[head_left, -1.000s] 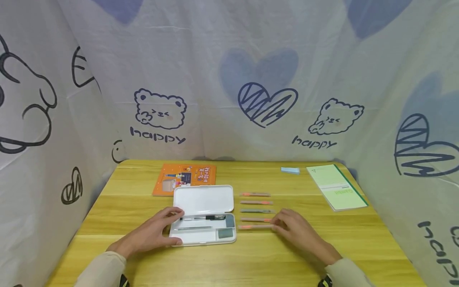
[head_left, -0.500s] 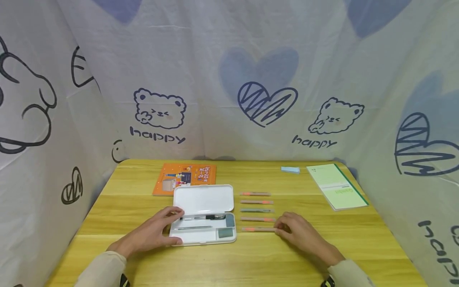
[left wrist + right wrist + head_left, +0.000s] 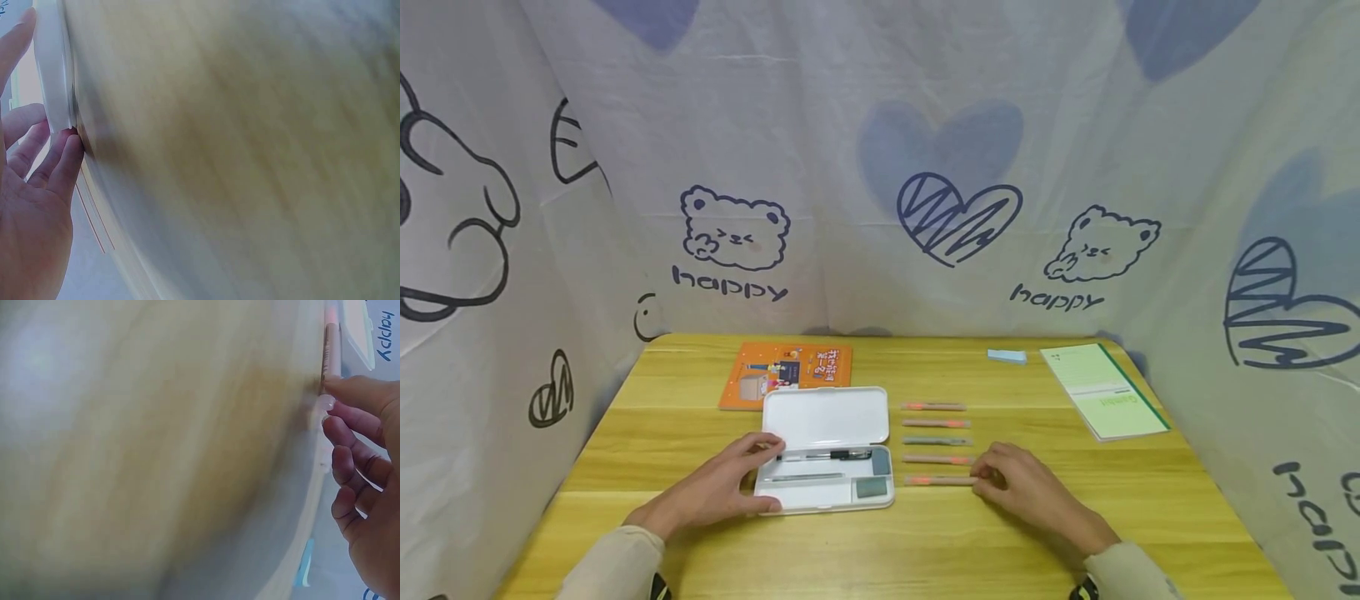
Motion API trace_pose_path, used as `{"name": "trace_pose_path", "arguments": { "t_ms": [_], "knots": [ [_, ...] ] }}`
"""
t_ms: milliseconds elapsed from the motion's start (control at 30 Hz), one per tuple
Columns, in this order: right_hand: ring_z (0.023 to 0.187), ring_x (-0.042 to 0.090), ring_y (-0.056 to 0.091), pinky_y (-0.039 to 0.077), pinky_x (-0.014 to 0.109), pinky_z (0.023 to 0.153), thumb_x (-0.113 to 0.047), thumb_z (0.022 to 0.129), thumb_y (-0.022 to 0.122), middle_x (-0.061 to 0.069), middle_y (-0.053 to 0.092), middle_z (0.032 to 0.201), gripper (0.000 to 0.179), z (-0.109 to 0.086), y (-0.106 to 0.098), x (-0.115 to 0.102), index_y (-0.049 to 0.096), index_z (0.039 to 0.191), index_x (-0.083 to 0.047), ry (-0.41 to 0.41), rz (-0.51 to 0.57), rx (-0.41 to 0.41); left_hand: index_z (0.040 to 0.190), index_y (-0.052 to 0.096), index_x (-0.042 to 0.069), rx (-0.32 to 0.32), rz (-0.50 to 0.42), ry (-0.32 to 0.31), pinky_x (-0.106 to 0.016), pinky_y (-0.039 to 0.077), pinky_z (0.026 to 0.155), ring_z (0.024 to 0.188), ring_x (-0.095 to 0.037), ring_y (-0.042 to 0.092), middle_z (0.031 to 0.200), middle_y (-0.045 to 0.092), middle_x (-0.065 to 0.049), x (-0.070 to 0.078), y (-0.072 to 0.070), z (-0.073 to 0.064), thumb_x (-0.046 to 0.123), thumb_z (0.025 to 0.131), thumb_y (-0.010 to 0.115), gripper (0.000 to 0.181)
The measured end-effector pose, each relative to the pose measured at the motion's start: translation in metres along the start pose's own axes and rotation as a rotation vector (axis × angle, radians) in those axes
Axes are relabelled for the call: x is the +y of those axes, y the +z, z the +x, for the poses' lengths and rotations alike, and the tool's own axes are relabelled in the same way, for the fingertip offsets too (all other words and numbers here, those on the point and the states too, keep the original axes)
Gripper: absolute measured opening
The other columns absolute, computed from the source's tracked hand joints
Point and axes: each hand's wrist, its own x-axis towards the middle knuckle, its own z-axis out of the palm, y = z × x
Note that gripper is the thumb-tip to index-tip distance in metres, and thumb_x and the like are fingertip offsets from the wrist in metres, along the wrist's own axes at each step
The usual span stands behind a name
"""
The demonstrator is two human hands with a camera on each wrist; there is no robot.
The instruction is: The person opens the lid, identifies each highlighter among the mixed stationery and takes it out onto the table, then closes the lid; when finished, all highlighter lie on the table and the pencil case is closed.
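Observation:
A white pencil case (image 3: 812,497) lies with its lid (image 3: 825,416) laid back. My left hand (image 3: 718,485) holds the case by its left end, thumb at the near edge and fingers at the far side. Inside are a black-and-clear pen (image 3: 842,455), a thin clear stick-like piece (image 3: 807,477) and blue-grey blocks (image 3: 871,487). To the right, several slim pens lie in a column. Thumb and fingertips of my right hand (image 3: 1030,493) pinch the right end of the nearest, a brownish pen (image 3: 936,481) with an orange band. The right wrist view shows its printed barrel (image 3: 332,353).
An orange booklet (image 3: 737,379) lies behind the case, partly under the lid. Toward the back right are a light blue slip (image 3: 1006,357) and a green-and-white notepad (image 3: 1105,392). Patterned cloth (image 3: 850,275) hangs around the wooden table (image 3: 880,558).
The nearest pen has shifted slightly toward me and to the right with my right hand, and now lies still. My left hand stays at the case.

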Motion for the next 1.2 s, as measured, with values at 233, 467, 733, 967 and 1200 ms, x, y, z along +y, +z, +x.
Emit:
{"name": "trace_pose_path", "arguments": {
  "t_ms": [233,467,733,967,1200],
  "knots": [
    [0.089,0.005,0.062,0.056,0.027,0.077,-0.032,0.101,0.08,-0.014,0.068,0.102,0.014,0.014,-0.003,-0.014,0.08,0.111,-0.022,0.009,-0.001,0.056,0.164,0.05,0.01,0.0,0.005,0.001,-0.062,0.041,0.125,0.152,-0.033,0.044,0.168,0.043,-0.005,-0.002,0.0,0.0,0.067,0.092,0.079,0.096],
    [0.095,0.01,0.067,0.06,0.032,0.084,-0.025,0.105,0.076,-0.004,0.075,0.111,0.01,0.055,0.009,-0.061,0.08,0.11,-0.017,-0.112,0.016,0.048,0.164,0.05,0.01,-0.008,0.005,-0.006,-0.062,0.041,0.125,0.153,-0.033,0.043,0.168,0.042,-0.005,-0.002,-0.002,0.001,0.066,0.092,0.079,0.095],
    [0.092,0.01,0.061,0.053,0.027,0.081,-0.029,0.105,0.075,-0.005,0.073,0.107,0.016,0.089,0.041,-0.116,0.083,0.114,-0.018,-0.236,-0.019,-0.058,0.164,0.05,0.009,-0.005,0.007,-0.007,-0.062,0.041,0.125,0.153,-0.033,0.044,0.168,0.043,-0.006,-0.001,-0.001,0.0,0.062,0.092,0.081,0.094],
    [0.096,0.008,0.063,0.053,0.025,0.085,-0.033,0.106,0.074,-0.008,0.073,0.106,0.016,0.099,0.064,-0.133,0.084,0.113,-0.023,-0.269,-0.12,-0.074,0.164,0.05,0.009,-0.005,0.004,-0.001,-0.063,0.042,0.124,0.153,-0.034,0.044,0.168,0.043,-0.006,0.001,0.0,0.001,0.064,0.093,0.079,0.095],
    [0.093,0.007,0.061,0.051,0.022,0.081,-0.033,0.107,0.072,-0.006,0.074,0.107,0.02,0.105,0.068,-0.139,0.084,0.117,-0.021,-0.246,-0.171,-0.074,0.164,0.05,0.009,-0.01,0.001,-0.013,-0.063,0.041,0.124,0.152,-0.033,0.044,0.168,0.043,-0.006,0.001,-0.001,0.001,0.064,0.093,0.079,0.094]
  ]
}}
